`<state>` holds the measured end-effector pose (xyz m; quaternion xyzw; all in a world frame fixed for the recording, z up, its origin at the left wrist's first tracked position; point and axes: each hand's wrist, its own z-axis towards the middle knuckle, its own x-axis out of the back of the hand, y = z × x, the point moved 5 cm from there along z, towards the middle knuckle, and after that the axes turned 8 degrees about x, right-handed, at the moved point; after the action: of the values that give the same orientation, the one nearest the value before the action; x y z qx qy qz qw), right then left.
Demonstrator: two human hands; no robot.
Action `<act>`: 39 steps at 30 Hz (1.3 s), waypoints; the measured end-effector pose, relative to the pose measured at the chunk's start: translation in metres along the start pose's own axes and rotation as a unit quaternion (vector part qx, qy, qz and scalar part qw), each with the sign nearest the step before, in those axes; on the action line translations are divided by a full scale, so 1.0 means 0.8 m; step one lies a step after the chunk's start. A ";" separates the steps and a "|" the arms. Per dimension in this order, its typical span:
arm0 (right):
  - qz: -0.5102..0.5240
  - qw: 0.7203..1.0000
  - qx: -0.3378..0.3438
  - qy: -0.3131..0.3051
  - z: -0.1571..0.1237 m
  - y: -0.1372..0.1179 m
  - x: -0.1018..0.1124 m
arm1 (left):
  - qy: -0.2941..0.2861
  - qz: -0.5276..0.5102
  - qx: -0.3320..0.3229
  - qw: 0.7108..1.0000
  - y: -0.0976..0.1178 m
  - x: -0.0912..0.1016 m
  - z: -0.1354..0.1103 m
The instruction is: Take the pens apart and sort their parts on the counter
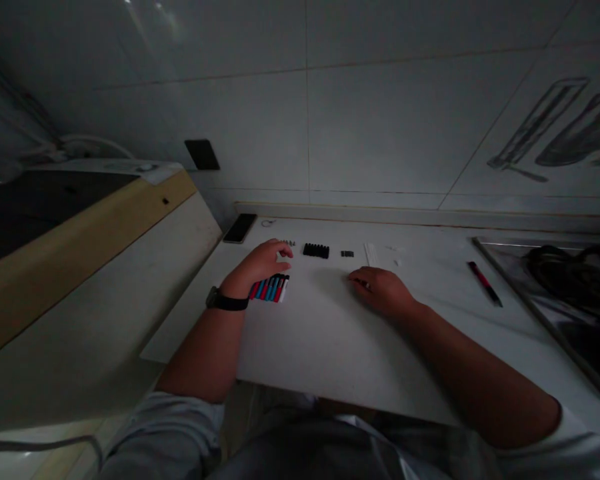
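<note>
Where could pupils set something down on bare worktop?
Bare: the worktop between the forearms, and between the right hand and red-black pen. Crowded: around the left hand, by coloured tubes, and along the back, with the phone, black pieces and small parts.

On the counter (310,340), phone (240,228) behind-left of pen barrels (272,289), single pen (485,284) farther right

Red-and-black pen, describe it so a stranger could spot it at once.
Find the white countertop, then the metal-edged panel at its right. Between that panel and the right hand lies the red-and-black pen, slanted and alone, unlike the coloured tubes bunched by the left hand.
</note>
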<state>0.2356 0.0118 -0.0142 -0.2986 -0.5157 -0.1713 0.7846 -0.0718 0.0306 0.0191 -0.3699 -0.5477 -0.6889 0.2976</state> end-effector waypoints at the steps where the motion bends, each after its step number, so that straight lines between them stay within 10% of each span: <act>1: 0.005 1.000 0.001 0.003 0.000 0.002 0.001 | -0.014 0.018 0.002 1.000 -0.008 0.000 0.000; 8: 0.010 1.000 0.004 0.005 0.000 0.004 0.000 | -0.043 0.061 0.007 0.997 -0.030 -0.021 -0.006; 16: 0.009 1.000 0.002 0.004 0.001 0.003 -0.003 | 0.006 0.086 -0.021 0.996 0.015 -0.022 -0.011; 24: 0.021 1.000 0.005 0.017 0.003 -0.008 -0.003 | -0.115 0.099 -0.055 0.987 0.048 -0.057 -0.037; 39: 0.076 0.995 0.035 0.051 0.006 -0.027 -0.007 | 0.007 -0.050 -0.144 0.988 0.122 -0.080 -0.036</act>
<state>0.2180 -0.0018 -0.0116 -0.2999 -0.4568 -0.1083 0.8305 0.0372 -0.0189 0.0139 -0.3763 -0.4585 -0.7771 0.2105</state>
